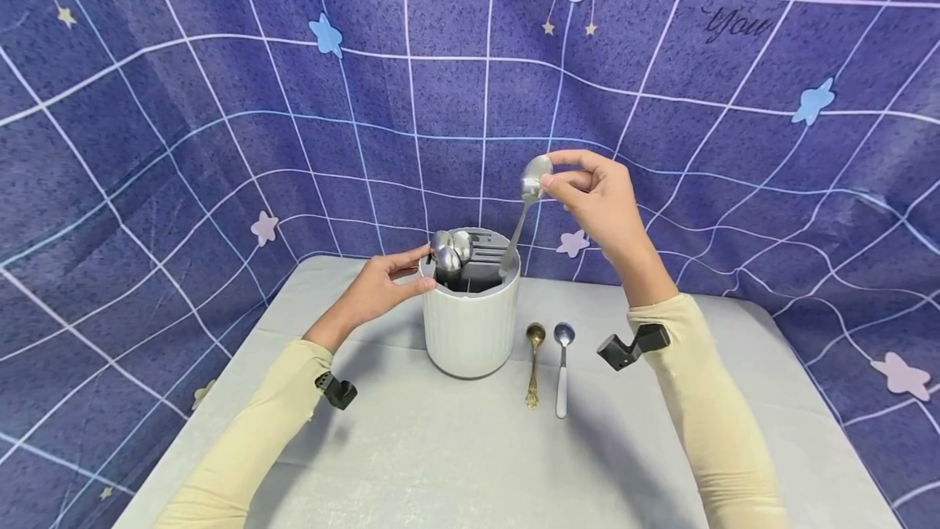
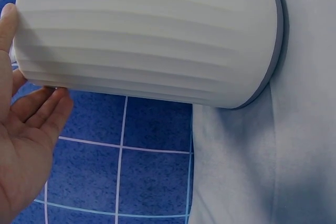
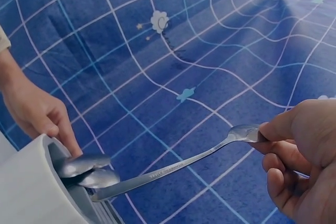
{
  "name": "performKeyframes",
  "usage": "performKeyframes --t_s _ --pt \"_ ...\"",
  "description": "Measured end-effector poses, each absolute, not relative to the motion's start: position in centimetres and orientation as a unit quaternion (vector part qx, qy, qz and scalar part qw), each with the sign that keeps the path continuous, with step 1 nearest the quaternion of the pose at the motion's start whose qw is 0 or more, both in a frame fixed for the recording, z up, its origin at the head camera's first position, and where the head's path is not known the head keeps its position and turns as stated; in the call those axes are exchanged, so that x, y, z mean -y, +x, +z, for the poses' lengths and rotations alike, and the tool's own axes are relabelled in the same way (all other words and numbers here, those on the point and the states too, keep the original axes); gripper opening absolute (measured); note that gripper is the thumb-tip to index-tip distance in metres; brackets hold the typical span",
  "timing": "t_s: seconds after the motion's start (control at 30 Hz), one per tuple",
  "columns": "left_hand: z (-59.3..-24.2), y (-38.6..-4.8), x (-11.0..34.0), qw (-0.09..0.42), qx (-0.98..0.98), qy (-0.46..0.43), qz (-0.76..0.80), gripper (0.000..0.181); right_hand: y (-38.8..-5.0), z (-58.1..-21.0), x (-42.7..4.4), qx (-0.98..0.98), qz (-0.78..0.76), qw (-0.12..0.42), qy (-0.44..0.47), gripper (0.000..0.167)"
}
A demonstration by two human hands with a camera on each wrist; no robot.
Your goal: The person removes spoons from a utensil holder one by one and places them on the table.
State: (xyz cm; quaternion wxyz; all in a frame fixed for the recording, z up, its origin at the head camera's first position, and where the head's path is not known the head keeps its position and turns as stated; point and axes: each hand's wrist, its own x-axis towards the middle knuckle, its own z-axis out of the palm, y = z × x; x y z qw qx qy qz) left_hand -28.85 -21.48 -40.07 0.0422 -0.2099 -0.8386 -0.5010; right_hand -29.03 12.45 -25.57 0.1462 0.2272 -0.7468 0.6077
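I see a pale yellow left sleeve point(image 1: 253, 435) and a matching right sleeve point(image 1: 716, 411), both close-fitting and lightly creased, ending near the wrists. I count 2 black wrist units: the left camera point(image 1: 339, 392) small and blocky, the right camera point(image 1: 651, 339) made of 2 angular blocks. My operator's left hand point(image 1: 382, 286) and right hand point(image 1: 604, 202) are bare.

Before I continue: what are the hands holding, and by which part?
Right hand: a spoon, by its bowl. Left hand: the holder, near its rim.

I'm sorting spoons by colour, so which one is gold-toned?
The gold-toned spoon lying on the table, between the white utensil holder and the white-handled spoon; the other spoons have silver bowls.
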Motion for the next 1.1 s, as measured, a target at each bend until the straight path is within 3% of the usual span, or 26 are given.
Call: performKeyframes --t_s 0.5,1.1 --pt "-40.1 -28.8 21.4 0.040 0.837 -0.203 -0.506 0.066 -28.9 -27.6 -16.0 0.766 0.592 0.133 0.209 0.031" --pt "-40.2 -28.9 21.4 0.040 0.834 -0.201 -0.513 0.068 -30.1 -33.4 -21.1 0.765 0.620 0.047 0.168 0.036"
